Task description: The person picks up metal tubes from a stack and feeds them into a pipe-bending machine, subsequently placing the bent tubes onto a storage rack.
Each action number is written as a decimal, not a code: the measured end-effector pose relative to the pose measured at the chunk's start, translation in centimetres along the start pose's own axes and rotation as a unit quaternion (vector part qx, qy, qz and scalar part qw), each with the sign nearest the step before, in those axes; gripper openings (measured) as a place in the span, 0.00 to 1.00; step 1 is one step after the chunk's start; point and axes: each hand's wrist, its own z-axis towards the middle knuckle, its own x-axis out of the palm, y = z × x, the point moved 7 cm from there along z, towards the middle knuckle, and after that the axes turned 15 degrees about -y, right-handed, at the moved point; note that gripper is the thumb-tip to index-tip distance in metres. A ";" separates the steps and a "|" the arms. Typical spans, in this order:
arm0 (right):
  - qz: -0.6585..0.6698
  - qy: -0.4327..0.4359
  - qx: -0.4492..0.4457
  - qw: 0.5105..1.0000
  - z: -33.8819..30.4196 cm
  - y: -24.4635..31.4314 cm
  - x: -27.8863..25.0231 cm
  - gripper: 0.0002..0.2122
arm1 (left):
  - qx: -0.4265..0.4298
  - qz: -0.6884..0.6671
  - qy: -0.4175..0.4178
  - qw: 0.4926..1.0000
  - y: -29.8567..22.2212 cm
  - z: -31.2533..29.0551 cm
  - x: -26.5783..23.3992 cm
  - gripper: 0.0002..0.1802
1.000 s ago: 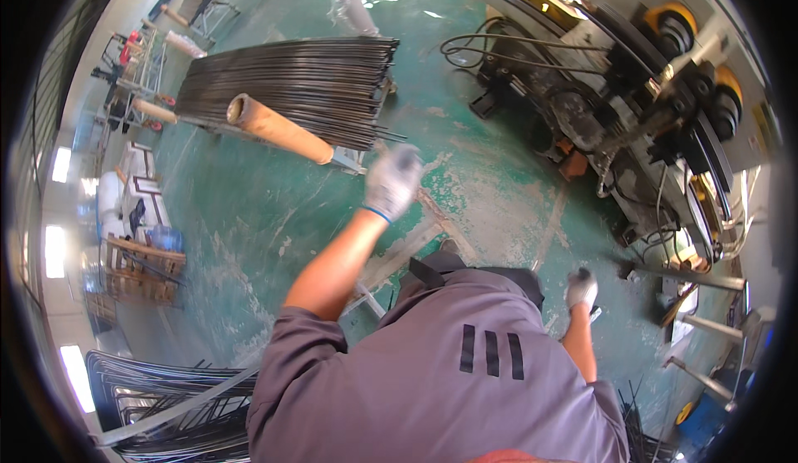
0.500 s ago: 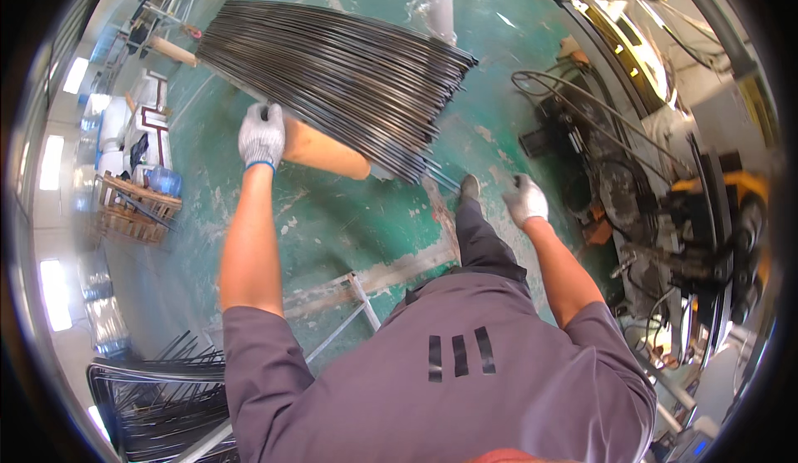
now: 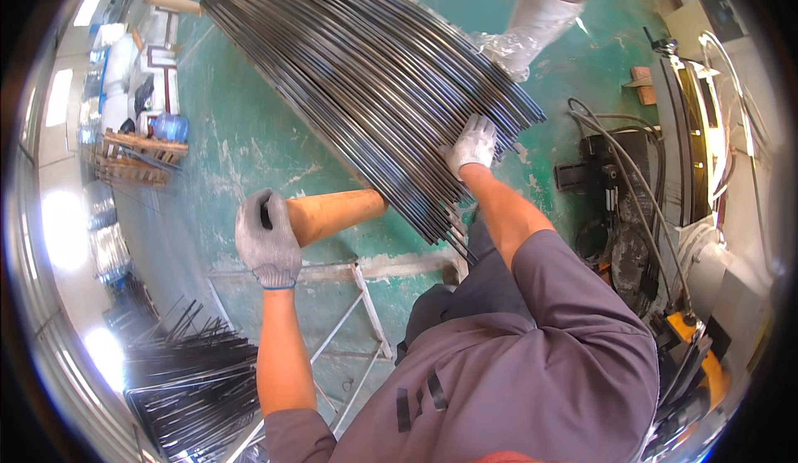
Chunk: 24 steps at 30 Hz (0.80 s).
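your left hand [image 3: 266, 238] is closed around the end of the brown cardboard tube [image 3: 332, 214] that runs under the bundle of steel rods [image 3: 366, 72]. your right hand [image 3: 472, 143] lies flat on the rod ends, gripping nothing that i can see. the bundle looks seated on the tube; shifting it appears barely begun.

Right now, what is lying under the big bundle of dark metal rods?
A brown cardboard tube passes under the bundle of rods, gripped at its near end by the left hand. The right hand rests on top. The tube's far part is covered.
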 end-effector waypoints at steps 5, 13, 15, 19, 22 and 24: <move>0.001 0.054 -0.017 0.998 -0.3 1.7 2.8 0.28 | -0.038 -0.013 0.027 0.999 0.3 0.6 0.6 0.10; 0.044 0.202 -0.037 0.978 1.9 0.7 4.3 0.19 | -0.011 -0.006 0.015 1.000 0.2 1.0 0.6 0.10; 0.074 0.222 -0.046 0.971 2.5 0.5 2.7 0.22 | -0.003 0.002 0.012 1.000 0.3 0.6 0.2 0.10; 0.154 0.308 -0.009 0.939 3.1 -1.5 3.6 0.33 | 0.020 0.022 0.005 1.000 -0.1 0.3 -0.2 0.10; 0.215 0.304 0.047 0.927 2.4 -2.2 3.7 0.35 | 0.075 0.024 -0.030 0.996 -0.5 0.1 -0.5 0.10; 0.135 0.330 -0.064 0.932 1.6 -1.0 2.0 0.36 | 0.120 0.039 -0.061 0.990 -0.7 -0.3 -1.0 0.09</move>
